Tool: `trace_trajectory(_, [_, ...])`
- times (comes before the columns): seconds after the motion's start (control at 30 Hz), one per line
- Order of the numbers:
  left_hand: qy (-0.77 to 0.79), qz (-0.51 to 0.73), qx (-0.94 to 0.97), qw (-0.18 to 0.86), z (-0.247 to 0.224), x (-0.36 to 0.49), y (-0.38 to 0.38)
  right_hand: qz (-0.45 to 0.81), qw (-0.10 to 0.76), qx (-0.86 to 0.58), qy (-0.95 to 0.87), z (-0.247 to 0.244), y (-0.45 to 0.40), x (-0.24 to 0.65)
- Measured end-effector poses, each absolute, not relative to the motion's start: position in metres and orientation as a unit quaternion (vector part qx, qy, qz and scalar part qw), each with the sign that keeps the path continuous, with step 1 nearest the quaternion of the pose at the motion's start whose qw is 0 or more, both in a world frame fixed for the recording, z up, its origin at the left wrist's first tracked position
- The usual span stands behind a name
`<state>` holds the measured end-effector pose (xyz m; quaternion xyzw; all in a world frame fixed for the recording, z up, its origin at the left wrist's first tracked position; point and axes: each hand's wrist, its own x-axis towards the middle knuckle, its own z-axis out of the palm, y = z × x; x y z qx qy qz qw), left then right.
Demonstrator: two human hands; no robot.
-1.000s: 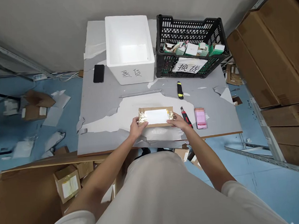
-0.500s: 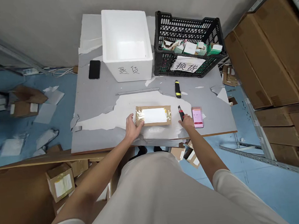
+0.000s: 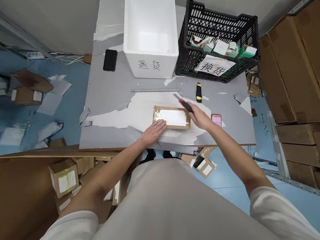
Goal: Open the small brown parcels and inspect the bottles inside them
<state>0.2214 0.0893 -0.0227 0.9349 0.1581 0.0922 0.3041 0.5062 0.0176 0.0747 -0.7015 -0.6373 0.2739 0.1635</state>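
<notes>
A taped cardboard box (image 3: 173, 117) with a white label lies on the table close to its front edge. My left hand (image 3: 154, 130) rests on the near left part of the box, its fingers stretched out flat. Wrapped round a red and black utility knife (image 3: 185, 104), my right hand (image 3: 200, 116) is over the right end of the box. The blade points up and left, above the table. Just right of my right hand, a phone with a lit pink screen (image 3: 217, 120) lies on the table.
Behind the box stand a white foam bin (image 3: 151, 63) and a black plastic crate (image 3: 185, 55) holding small cartons. A black and yellow cutter (image 3: 199, 93) and a dark phone (image 3: 110, 60) lie on the table (image 3: 105, 98). Cardboard boxes (image 3: 299, 133) are stacked at the right.
My right hand has picked up the utility knife from the table and brought it left to the box. My left hand has moved from gripping the box's left end to lying flat on it.
</notes>
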Motion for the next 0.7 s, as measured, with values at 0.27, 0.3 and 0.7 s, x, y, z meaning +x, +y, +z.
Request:
trace_trajectory(0.27, [0.178, 0.113, 0.918, 0.336, -0.033, 0.224, 0.089, 0.249, -0.111, -0.544, -0.793, 0.081, 0.051, 0.458])
trace_trajectory(0.3, [0.181, 0.116, 0.916, 0.338, -0.034, 0.224, 0.088, 0.238, -0.125, -0.539, -0.798, 0.079, 0.051, 0.459])
trace_trajectory(0.7, [0.175, 0.111, 0.925, 0.319, -0.034, 0.225, 0.092, 0.201, -0.159, -0.527, -0.81, 0.083, 0.067, 0.459])
